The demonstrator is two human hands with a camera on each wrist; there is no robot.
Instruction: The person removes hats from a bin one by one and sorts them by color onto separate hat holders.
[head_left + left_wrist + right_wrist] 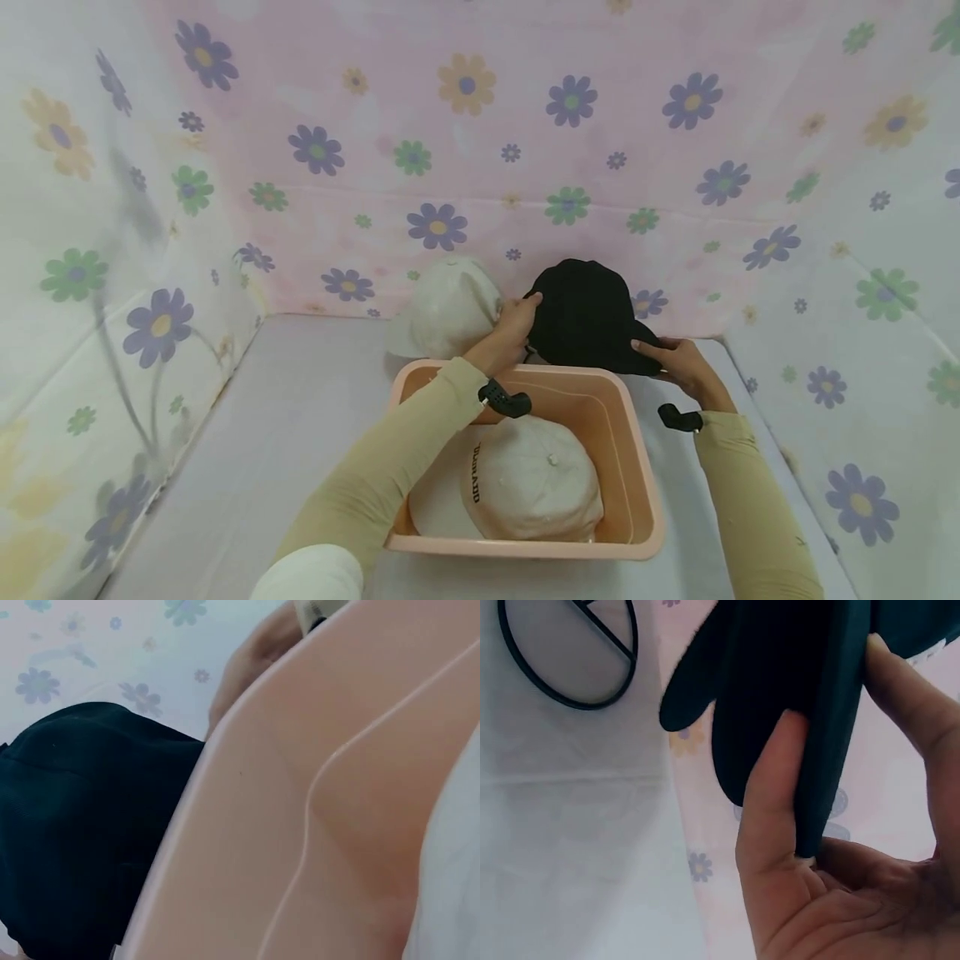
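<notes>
A black cap (pixel 585 317) is at the back, behind the peach basin (pixel 637 475), its brim pointing right. My left hand (pixel 512 332) reaches over the basin and grips the cap's left edge; most of its fingers are hidden behind the cap. At the other side, my right hand (pixel 684 367) pinches the brim. The right wrist view shows the brim (pixel 829 750) between the thumb and fingers of that hand. Beside my left hand, a white cap (pixel 450 304) stands with its brim to the left.
Inside the basin lies a cream cap (pixel 540 479) with dark lettering on its front. A black wire ring (pixel 570 705) rests on the pale tabletop (pixel 300 467). Flower-patterned cloth (pixel 510 100) walls the table at the back and both sides.
</notes>
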